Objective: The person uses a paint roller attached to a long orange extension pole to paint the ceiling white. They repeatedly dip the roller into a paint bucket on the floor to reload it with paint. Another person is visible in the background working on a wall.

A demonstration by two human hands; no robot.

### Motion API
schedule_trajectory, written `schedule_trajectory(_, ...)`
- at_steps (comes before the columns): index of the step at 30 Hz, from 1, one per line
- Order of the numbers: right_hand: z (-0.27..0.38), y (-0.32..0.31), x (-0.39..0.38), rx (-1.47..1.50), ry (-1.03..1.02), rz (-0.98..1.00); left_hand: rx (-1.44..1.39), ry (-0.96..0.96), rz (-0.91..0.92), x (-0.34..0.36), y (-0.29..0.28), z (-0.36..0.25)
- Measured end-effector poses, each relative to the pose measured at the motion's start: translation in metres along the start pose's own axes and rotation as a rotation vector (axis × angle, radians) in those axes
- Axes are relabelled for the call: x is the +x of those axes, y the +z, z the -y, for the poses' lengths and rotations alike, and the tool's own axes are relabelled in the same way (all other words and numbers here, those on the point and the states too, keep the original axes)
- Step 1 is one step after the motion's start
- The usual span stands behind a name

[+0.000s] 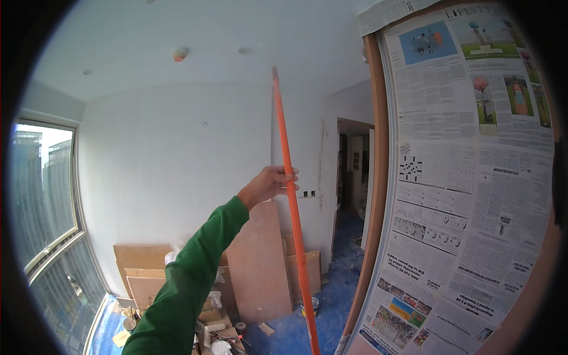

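My left hand (273,182), in a green sleeve reaching in from the lower left, is closed around a long orange pole (302,266). The pole runs from the bottom edge up past the white wall (177,148), its darker upper end seen against the white ceiling (148,41); I cannot tell whether it touches there. My right hand is out of view.
Boards (254,260) lean against the wall behind assorted tools on blue floor covering (266,334). A window (47,189) is at left. A doorway (352,177) stands right of centre, beside a large panel covered in newspaper (461,207). A can (309,306) sits near the boards.
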State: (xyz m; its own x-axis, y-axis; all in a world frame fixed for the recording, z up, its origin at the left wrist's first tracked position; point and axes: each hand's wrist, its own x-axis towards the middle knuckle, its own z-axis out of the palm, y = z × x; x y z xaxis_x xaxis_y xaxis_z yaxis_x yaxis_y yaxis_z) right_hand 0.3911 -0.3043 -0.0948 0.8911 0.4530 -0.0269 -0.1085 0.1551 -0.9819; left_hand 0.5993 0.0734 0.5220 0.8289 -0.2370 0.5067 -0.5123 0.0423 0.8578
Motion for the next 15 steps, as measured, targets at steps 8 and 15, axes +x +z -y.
schedule_trajectory(8,0.071,0.0,0.115,-0.473,-0.41,-0.5,0.253,0.017,-0.146,0.098,-0.012,-0.003)
schedule_trajectory(15,0.104,-0.025,0.185,-0.358,-0.452,-0.44,0.367,0.045,-0.272,0.148,-0.018,0.003)
